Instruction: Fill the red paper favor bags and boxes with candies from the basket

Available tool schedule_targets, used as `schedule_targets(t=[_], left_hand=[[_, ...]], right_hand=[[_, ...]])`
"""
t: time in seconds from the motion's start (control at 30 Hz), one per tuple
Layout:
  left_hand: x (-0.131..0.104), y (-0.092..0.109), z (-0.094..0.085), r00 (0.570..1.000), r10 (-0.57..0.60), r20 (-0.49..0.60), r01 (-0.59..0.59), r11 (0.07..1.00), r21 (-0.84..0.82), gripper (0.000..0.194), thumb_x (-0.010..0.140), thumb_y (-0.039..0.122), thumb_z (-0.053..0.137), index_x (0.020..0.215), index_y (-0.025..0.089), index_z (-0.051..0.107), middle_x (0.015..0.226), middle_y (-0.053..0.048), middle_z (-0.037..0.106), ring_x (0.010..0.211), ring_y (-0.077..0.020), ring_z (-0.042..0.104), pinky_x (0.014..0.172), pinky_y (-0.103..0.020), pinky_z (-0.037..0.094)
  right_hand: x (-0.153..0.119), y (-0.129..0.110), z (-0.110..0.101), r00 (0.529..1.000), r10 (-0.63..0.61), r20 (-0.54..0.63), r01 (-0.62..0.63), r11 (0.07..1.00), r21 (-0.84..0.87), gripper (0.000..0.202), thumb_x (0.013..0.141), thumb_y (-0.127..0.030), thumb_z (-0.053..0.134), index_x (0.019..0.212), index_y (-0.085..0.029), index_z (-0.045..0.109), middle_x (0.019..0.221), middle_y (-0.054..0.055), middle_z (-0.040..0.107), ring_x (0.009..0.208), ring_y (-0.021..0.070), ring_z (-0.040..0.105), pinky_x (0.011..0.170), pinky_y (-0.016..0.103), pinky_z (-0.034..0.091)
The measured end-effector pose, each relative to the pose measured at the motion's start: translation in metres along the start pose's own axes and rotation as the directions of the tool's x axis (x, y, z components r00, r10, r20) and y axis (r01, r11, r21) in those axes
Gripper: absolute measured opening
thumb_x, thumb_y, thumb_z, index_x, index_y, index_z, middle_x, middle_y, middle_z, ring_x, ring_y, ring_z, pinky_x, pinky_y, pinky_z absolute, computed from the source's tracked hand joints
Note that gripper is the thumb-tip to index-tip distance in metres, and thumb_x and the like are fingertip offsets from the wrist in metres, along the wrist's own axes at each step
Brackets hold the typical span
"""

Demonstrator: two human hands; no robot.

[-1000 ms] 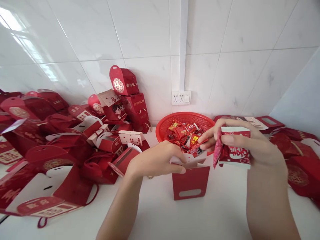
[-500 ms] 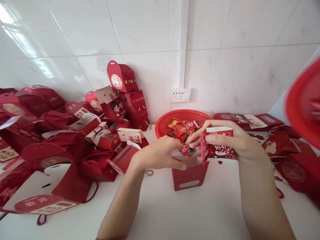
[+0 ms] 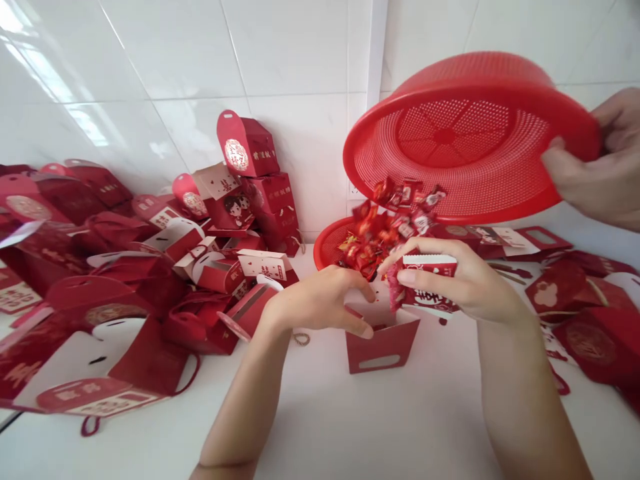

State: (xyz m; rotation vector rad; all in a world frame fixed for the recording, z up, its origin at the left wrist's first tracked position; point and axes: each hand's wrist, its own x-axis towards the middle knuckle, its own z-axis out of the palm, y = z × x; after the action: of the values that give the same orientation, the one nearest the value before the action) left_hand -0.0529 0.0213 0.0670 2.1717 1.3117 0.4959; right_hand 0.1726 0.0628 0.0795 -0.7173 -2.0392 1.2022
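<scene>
Box [image 3: 383, 343]: small, red, open-topped, white inside, with a pale slot on its front; upright on the white counter [image 3: 350, 427], below both hands.
Left hand [image 3: 320, 303]: curled on the box's top flap, pinching it.
Right hand [image 3: 463, 283]: clasps a red-and-white packet [image 3: 431, 283] just above the box.
Co-worker's hand [image 3: 597, 163]: tips a red basket [image 3: 465, 137].
Candies [image 3: 395, 213]: spilling from it into a second basket [image 3: 327, 243] behind.
Left side: heap of red boxes [image 3: 125, 287].

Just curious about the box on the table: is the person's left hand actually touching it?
Touching. The head view shows the left hand with its fingers curled over the top flap of the open red box.
</scene>
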Motion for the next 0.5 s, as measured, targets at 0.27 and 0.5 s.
schedule_targets(t=[0.27, 0.5], left_hand=[[-0.007, -0.002, -0.009, 0.999, -0.046, -0.007, 0.046, 0.993, 0.107, 0.027, 0.065, 0.034, 0.085, 0.083, 0.021, 0.071, 0.082, 0.002, 0.07, 0.078, -0.0196, 0.063, 0.066, -0.025, 0.04], [-0.007, 0.002, -0.012, 0.995, -0.084, 0.058, 0.072, 0.979, 0.189, 0.033, 0.068, 0.038, 0.082, 0.094, 0.021, 0.071, 0.096, 0.0, 0.072, 0.09, -0.0216, 0.064, 0.073, -0.027, 0.044]], right_hand=[[0.003, 0.002, 0.023, 0.993, -0.108, 0.049, 0.117, 0.963, -0.244, 0.012, 0.092, -0.035, 0.067, 0.094, -0.024, 0.073, 0.094, -0.001, 0.075, 0.089, 0.0178, 0.069, 0.081, 0.026, 0.052], [0.002, 0.009, 0.023, 0.98, -0.165, 0.115, 0.193, 0.927, -0.321, 0.02, 0.095, -0.025, 0.061, 0.109, -0.026, 0.075, 0.109, 0.0, 0.076, 0.103, 0.0191, 0.07, 0.089, 0.029, 0.053]])
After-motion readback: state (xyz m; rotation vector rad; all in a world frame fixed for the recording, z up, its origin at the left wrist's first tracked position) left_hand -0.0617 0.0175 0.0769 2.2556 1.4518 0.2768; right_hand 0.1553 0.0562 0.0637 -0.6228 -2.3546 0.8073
